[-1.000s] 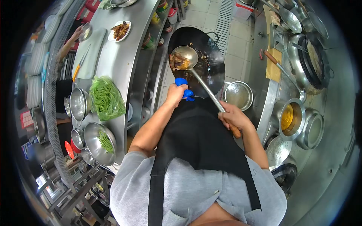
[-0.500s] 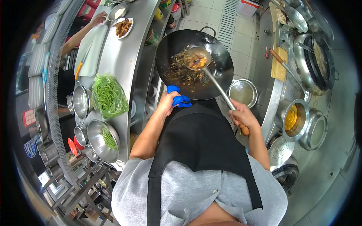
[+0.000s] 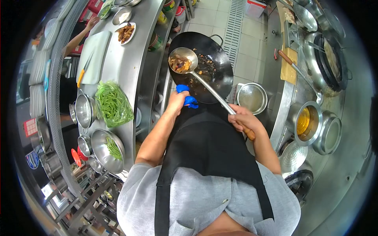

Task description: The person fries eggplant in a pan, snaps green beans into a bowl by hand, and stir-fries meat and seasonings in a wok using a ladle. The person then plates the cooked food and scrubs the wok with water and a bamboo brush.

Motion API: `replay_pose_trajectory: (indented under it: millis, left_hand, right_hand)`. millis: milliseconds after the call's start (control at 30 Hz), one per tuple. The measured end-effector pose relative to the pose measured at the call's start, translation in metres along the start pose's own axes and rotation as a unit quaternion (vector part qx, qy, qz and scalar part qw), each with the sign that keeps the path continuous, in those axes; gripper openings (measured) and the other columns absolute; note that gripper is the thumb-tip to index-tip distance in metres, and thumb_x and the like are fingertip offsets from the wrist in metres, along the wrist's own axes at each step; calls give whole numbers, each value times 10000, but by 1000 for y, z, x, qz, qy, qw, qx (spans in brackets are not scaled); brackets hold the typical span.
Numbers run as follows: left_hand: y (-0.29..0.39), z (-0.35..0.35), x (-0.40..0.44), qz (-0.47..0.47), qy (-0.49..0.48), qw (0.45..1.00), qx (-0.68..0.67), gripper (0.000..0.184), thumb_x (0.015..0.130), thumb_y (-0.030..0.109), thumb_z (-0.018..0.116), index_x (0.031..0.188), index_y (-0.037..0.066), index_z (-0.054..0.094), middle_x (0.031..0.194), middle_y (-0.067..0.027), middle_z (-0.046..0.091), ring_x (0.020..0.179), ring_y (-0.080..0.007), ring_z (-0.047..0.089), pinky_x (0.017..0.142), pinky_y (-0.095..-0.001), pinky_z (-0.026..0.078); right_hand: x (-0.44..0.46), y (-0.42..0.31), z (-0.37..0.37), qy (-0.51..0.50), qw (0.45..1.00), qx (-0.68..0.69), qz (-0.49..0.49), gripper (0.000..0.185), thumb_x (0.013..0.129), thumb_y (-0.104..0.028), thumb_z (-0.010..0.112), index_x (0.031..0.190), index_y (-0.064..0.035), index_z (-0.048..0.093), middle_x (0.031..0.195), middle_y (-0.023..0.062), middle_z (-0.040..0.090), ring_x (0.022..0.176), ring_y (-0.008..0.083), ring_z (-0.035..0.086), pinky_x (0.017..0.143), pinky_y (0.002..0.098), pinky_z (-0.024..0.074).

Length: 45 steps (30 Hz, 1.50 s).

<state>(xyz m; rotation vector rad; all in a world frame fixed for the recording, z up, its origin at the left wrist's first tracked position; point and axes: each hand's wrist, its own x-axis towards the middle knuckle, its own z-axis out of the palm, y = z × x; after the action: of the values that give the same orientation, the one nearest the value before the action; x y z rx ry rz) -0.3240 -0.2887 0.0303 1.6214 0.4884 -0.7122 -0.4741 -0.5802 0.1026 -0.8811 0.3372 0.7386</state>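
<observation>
My left hand [image 3: 178, 103] is closed on a blue cloth [image 3: 187, 97] at the near left rim of a black wok [image 3: 212, 70]. Any handle beneath the cloth is hidden. The wok hangs over the gap between the counters, with small food bits on its inside. My right hand [image 3: 243, 118] is wrapped round the wooden-ended handle of a long metal ladle [image 3: 210, 89]. Its bowl, over the wok's left side, holds browned food pieces [image 3: 180, 63].
Left, a steel counter [image 3: 125, 65] carries a plate of food [image 3: 126, 33], a cutting board [image 3: 95, 55], a knife [image 3: 82, 74], bagged green beans [image 3: 112, 103] and bowls. A co-worker's arm [image 3: 78, 37] reaches in there. Right are a steel pot [image 3: 252, 98] and an oil pot [image 3: 304, 122].
The wok swung right and back left, tilting. The ladle with food has moved left over it. The co-worker's hand reached towards a small bowl, then drew back left.
</observation>
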Motion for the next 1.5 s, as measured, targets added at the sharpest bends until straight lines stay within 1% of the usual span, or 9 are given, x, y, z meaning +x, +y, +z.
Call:
replay_pose_trajectory:
  millis: [167,400,533,667,833,1100,1233,1367,1500]
  left_hand:
    - [-15,-20,-12,-12,-15,1000,-25,121,838,90,666,853,-30,672,782,-97,672,631,-183,643,552,-312,505]
    - [-21,-2,-14,48,15,999,5,131,827,120,693,867,-5,683,770,-72,675,648,-165,628,594,-338,480]
    - [-3,21,-8,52,-1,993,105,133,828,125,689,873,0,682,757,-57,663,655,-155,615,610,-339,474]
    - [2,30,2,38,8,997,73,125,835,109,670,869,-12,666,749,-69,655,640,-164,618,571,-331,473]
    - [-9,3,0,-8,6,1000,1,133,853,116,664,871,-15,659,783,-89,672,597,-168,635,492,-311,486]
    - [-11,8,-13,29,16,999,3,156,836,141,697,868,-11,681,754,-78,671,645,-185,646,571,-349,495]
    - [-16,28,8,65,13,996,57,151,817,139,700,842,-10,694,744,-71,671,637,-178,631,597,-381,482]
    - [3,39,10,-3,21,992,125,151,826,142,698,843,-7,683,723,-71,661,608,-176,636,522,-351,476]
    - [-22,14,18,-19,-5,999,31,167,859,120,662,945,-22,647,799,-83,672,610,-173,650,496,-307,532]
  right_hand:
    - [-33,16,-16,38,999,25,11,633,975,-64,617,1578,-60,424,755,14,553,440,56,485,420,211,400]
    - [-24,15,-20,271,906,-323,47,673,903,-6,604,1557,-51,452,667,41,542,486,150,568,464,333,484]
    - [5,22,-9,226,901,-369,30,652,886,-13,610,1518,-11,451,699,81,587,496,175,594,480,356,503]
    - [-17,8,1,31,998,-47,9,541,973,-75,620,1495,-48,484,723,12,540,446,78,489,426,238,421]
    - [-46,23,-17,8,997,80,5,624,972,-68,620,1568,-59,434,716,-18,538,451,53,483,431,208,395]
    - [-48,19,-37,224,929,-292,39,698,882,21,577,1565,-24,439,684,9,542,470,118,554,444,292,460]
    - [-29,21,-20,236,895,-369,88,670,875,29,600,1526,-53,460,724,50,575,496,158,572,471,350,475]
    - [-31,18,-9,68,983,-165,40,625,952,-11,614,1553,-81,459,722,14,567,474,90,533,425,248,423]
    - [-46,24,-24,11,997,69,30,658,966,-60,643,1583,-62,412,735,-6,543,461,41,487,400,198,374]
